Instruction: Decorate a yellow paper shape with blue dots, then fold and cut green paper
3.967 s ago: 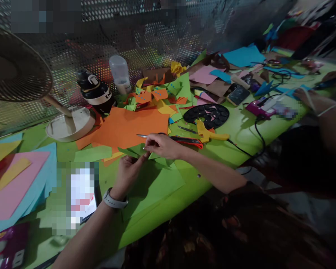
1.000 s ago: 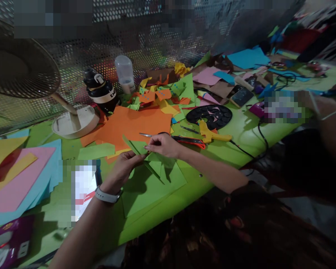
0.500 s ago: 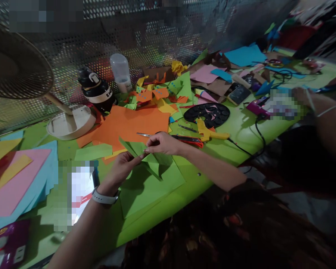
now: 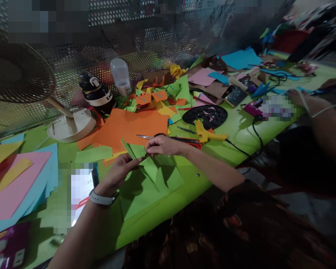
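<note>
A folded piece of green paper (image 4: 150, 168) is held between both hands, above a flat green sheet (image 4: 145, 201) on the table. My left hand (image 4: 122, 168) grips its left side, thumb on top. My right hand (image 4: 162, 145) has its fingertips pinched at the upper edge of the folds. Just behind the right hand lie scissors (image 4: 143, 136), their blades pointing left, and a red and black cutter (image 4: 189, 142). Beyond the hands spreads an orange sheet (image 4: 134, 123).
A yellow glue gun (image 4: 210, 133) with a cord and a black palette (image 4: 205, 116) lie to the right. A fan (image 4: 70, 125), a black bottle (image 4: 98, 95) and a clear bottle (image 4: 120, 73) stand behind. Coloured sheets (image 4: 22, 186) and a phone (image 4: 82, 186) lie left. Another person's hand (image 4: 299, 99) is far right.
The folded green paper has tilted slightly, its folds standing a little more upright. Both hands keep hold of it, and the right fingertips have shifted slightly. The whole view has moved a little.
</note>
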{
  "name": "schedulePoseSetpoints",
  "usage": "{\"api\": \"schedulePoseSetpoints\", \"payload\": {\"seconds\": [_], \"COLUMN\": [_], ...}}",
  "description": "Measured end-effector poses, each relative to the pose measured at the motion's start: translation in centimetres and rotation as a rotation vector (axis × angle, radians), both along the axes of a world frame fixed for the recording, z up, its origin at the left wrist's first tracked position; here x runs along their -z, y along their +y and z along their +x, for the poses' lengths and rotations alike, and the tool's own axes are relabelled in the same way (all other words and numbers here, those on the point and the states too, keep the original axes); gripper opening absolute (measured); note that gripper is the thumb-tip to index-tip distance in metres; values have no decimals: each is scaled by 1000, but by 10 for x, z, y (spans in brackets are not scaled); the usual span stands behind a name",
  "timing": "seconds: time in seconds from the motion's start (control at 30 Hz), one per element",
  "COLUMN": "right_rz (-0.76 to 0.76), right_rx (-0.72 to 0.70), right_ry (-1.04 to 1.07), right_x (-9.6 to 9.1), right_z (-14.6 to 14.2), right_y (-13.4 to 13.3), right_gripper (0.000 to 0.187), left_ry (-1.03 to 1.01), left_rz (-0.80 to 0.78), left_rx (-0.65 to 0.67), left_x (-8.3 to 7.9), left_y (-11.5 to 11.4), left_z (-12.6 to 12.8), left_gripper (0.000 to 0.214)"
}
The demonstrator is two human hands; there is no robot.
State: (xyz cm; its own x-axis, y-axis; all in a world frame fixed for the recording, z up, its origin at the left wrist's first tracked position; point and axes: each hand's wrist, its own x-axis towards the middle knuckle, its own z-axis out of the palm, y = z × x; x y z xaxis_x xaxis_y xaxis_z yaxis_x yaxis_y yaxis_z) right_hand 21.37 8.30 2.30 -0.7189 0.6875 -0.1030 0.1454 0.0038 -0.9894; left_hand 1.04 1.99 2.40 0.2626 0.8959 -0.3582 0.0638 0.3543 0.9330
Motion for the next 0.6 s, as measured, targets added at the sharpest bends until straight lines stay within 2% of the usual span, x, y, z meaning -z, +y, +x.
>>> {"api": "schedulePoseSetpoints", "payload": {"seconds": [0.07, 0.2, 0.23, 0.27, 0.4, 0.5, 0.6], "right_rz": [-37, -100, -107, -113, -105, -78, -120], "right_rx": [35, 330, 362, 348, 105, 29, -19], "right_ry": [-8, -25, -31, -43, -32, 24, 35], "right_x": [1, 0, 0, 0, 2, 7, 10], "right_z": [-2, -2, -2, -3, -6, -7, -8], "right_y": [3, 11, 11, 10, 1, -3, -3], "right_gripper": [10, 19, 21, 23, 27, 33, 30], "left_ry": [-14, -48, -51, -51, -54, -62, -36], "left_rz": [-29, -99, -110, -115, -101, -92, -60], "left_rx": [-22, -52, -53, -49, -12, -9, -12], "left_x": [-1, 1, 2, 4, 8, 11, 13], "left_y": [0, 1, 1, 1, 1, 2, 2], "left_z": [1, 1, 0, -1, -4, -4, -3], "left_gripper": [30, 28, 27, 25, 24, 26, 23]}}
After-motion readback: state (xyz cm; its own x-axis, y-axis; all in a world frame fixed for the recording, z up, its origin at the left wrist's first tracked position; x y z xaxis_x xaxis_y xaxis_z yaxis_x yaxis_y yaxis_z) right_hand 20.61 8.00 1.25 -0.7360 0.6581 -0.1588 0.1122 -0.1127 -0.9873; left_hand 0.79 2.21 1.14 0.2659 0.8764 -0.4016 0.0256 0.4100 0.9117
